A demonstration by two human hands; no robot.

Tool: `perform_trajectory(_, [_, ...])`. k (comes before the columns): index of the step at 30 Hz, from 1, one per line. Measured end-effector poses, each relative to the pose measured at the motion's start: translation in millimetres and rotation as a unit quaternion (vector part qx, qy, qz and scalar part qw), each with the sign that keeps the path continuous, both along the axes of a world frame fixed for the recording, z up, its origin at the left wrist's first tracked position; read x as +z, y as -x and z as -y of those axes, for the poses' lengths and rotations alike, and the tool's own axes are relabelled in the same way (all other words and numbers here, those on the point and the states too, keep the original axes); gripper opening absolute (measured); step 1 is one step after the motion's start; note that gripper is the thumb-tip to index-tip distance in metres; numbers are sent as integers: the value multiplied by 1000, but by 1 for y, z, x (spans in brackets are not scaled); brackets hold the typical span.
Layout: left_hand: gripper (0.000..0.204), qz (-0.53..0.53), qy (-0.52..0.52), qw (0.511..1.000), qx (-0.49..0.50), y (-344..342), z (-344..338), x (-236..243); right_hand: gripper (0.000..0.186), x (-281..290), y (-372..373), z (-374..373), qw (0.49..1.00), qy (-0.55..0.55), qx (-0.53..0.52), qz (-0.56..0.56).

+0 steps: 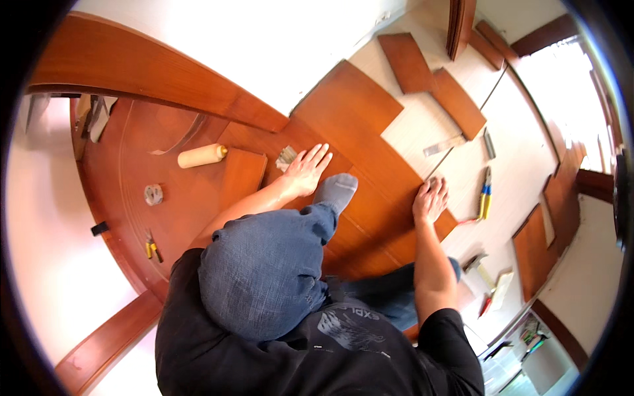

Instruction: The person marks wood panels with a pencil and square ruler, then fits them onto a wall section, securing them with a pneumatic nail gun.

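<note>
The left hand (306,173) is open and has hold of nothing: its palm faces down on the brown wooden planks (386,198) of the floor, the fingers are stretched and a little spread, and they point to the upper right. The right hand (430,199) also rests at these planks, near their outer edge, with the fingers partly bent and pointing away from the person; whether it grips some small thing under the fingertips, I cannot tell.

The planks lie joined between the two hands and below them. The left forearm (264,201) comes slantwise from behind the raised knee (261,274), while the right forearm (432,257) reaches almost straight forward. Just beside the left hand is a small greyish bundle (285,158), and on its other side stands a foot in a grey sock (338,189). Farther left lies a cream bottle (200,156). To the right of the right hand are pliers (486,197) with blue and yellow handles.
</note>
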State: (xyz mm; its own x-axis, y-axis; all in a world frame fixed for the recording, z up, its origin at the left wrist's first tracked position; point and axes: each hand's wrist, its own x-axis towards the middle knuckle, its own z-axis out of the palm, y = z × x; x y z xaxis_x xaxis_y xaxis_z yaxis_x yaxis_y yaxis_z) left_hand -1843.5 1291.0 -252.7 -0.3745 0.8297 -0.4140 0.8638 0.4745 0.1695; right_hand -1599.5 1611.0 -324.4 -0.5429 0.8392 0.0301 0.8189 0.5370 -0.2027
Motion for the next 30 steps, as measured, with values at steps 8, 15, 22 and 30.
perform_trajectory(8, [73,38,75,996,0,-1,-10,5,46,6,0,4,1000,14,-16,12])
perform_trajectory(15, [75,7,88,996,-11,-7,-7,-6,48,3,-5,7,999,18,-13,25])
perform_trajectory(22, [78,25,94,995,-2,1,-9,2,46,4,4,9,1000,19,-18,-1])
perform_trajectory(30, [82,44,118,992,-10,3,-23,9,46,2,2,-2,999,11,-25,-18])
